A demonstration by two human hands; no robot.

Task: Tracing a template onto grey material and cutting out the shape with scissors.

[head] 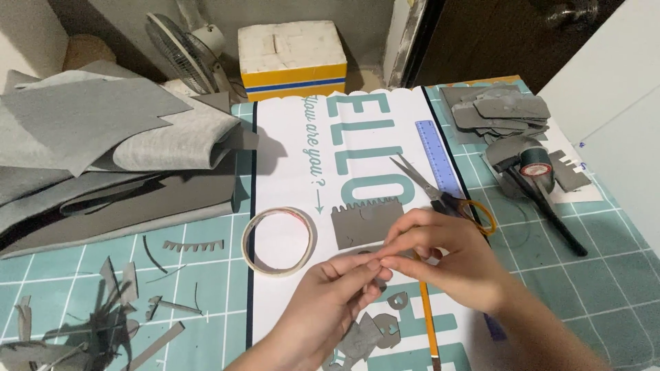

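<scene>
My left hand [337, 292] and my right hand [443, 257] meet at their fingertips over a white sheet with teal lettering [357, 137]. Between the fingertips I pinch something small, probably a bit of tape or grey material; it is too small to tell which. A roll of pale tape [278, 242] lies just left of my hands. A grey piece with a toothed top edge [364, 221] lies right above them. Small grey cut shapes [375, 330] sit under my left wrist. A yellow pencil [430, 323] runs beneath my right hand.
Scissors with orange handles [440, 192] and a blue ruler [440, 158] lie right of the sheet. Folded grey sheets [103, 151] fill the left. Grey scraps [117, 302] litter the teal cutting mat. Stacked grey cutouts [502, 110], a dark tape roll [536, 165], a box [292, 58] and a fan [182, 51] stand behind.
</scene>
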